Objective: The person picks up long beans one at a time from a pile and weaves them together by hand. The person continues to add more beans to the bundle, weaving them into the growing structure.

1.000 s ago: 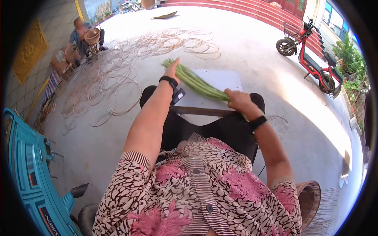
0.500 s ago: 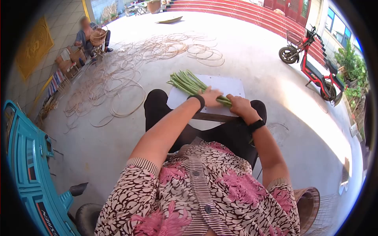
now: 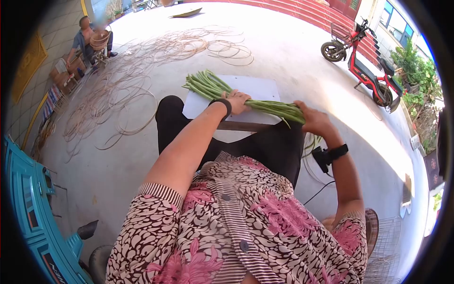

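A bunch of long green beans [image 3: 272, 107] lies slantwise over a small white board [image 3: 265, 87] in front of my knees. Its loose ends fan out at the upper left. My left hand [image 3: 237, 101], with a dark band on the wrist, is closed round the middle of the bunch. At the right end, my right hand [image 3: 316, 120] is closed on the beans, its thumb side on top and its other fingers partly hidden. Between the two hands the stalks run close together, with a thin end hanging down. Further green ends [image 3: 312, 140] hang below my right hand, beside my knee.
Loose coils of cane [image 3: 189, 45] spread over the concrete floor ahead. Another person [image 3: 87, 40] sits at the far left with a basket [image 3: 100, 39]. A red scooter [image 3: 362, 66] stands at the right, a teal vehicle [image 3: 35, 203] at the left.
My right hand has moved right and outward, and a longer stretch of beans now shows between my hands. My left hand now wraps the bunch. The whole view has shifted slightly.
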